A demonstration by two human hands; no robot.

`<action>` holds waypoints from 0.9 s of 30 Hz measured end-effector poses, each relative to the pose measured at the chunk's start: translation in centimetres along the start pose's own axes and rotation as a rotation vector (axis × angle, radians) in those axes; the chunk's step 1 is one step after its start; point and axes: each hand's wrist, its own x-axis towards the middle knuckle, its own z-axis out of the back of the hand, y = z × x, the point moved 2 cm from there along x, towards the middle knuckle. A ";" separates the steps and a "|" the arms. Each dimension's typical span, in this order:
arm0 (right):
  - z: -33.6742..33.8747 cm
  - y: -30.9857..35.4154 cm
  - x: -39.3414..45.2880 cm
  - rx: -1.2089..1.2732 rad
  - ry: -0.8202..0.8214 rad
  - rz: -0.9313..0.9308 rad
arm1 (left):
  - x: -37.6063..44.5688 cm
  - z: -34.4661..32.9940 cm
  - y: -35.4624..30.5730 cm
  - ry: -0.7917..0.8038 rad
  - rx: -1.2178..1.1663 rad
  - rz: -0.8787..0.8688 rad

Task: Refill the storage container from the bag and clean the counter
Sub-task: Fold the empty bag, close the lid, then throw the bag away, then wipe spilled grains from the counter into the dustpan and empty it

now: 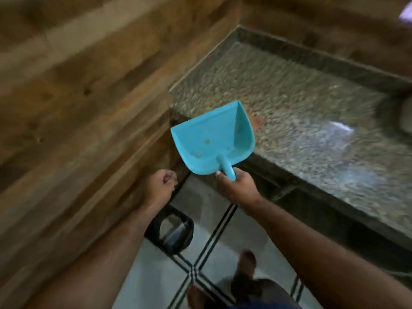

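Right now the person's right hand [236, 186] grips the handle of a blue dustpan [214, 139], fingers and thumb curled round the short stem. The pan's long axis runs from that grip up and slightly left, away from the body, so its open mouth points at the corner of the stone counter [312, 112]. The pan's far lip overlaps the counter's near-left corner; whether it touches the stone or hangs just above it cannot be told through the blur. A reddish smear [258, 122] lies on the counter just beside the pan's right wall, close to the lip, and looks like the next thing to gather.

The left hand [161, 186] is curled into a loose fist to the left of the pan and below it, near the wooden wall [78, 97]; it appears to hold nothing, though a small item inside the fist cannot be ruled out. Of the two hands, the right is nearer the counter and the smear.

By count: one dustpan, about three small yellowish crumbs [207, 142] inside it, one smear, and one dark bin [176, 233] on the tiled floor [234, 253] below the left forearm. Neither bag nor storage container is in view, so the refill cannot be judged; the cleaning seems under way.
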 end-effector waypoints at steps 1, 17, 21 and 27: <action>1.7 1.2 -0.4 0.019 -0.044 0.028 | -0.2 -0.3 -2.1 0.004 -0.002 -0.025; 29.7 -3.9 0.9 0.277 -0.504 -0.124 | 2.0 -16.4 -17.8 0.178 0.339 -0.278; 33.5 -6.2 2.3 0.249 -0.536 -0.181 | 4.8 -19.5 -19.7 0.109 0.403 -0.252; 36.5 -7.8 5.7 0.223 -0.576 -0.228 | 11.7 -23.1 -20.7 -0.032 0.527 -0.208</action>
